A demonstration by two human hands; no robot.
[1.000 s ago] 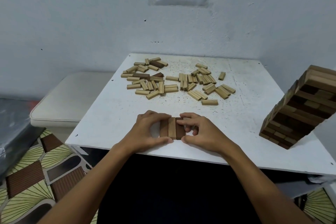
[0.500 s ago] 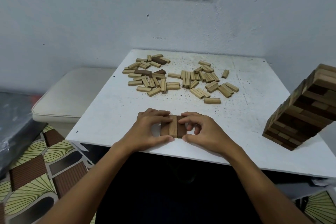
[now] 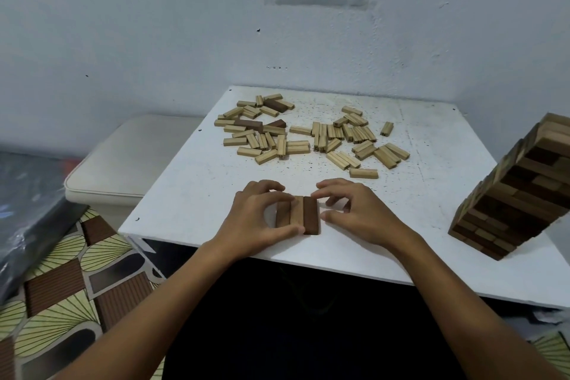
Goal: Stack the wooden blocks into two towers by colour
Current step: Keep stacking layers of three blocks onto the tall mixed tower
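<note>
Three wooden blocks (image 3: 297,214) lie side by side near the front edge of the white table (image 3: 191,194): brown, light, dark brown. My left hand (image 3: 251,220) grips this row, fingers over its far end and thumb at its near end. My right hand (image 3: 362,213) sits just right of the row with curled fingers; its index fingertip touches the far end of the dark block and its thumb is slightly off the side. A scatter of loose blocks (image 3: 308,139), mostly light with a few dark ones, lies toward the back.
A tall tower of mixed dark and light blocks (image 3: 518,194) stands at the table's right edge. A cream cushioned seat (image 3: 132,157) is left of the table, with a dark bag (image 3: 27,203) beyond it. A wall is close behind.
My right hand has eased off the row to the right, its thumb leaving the dark block. The left hand keeps its hold. The camera view has shifted slightly.
</note>
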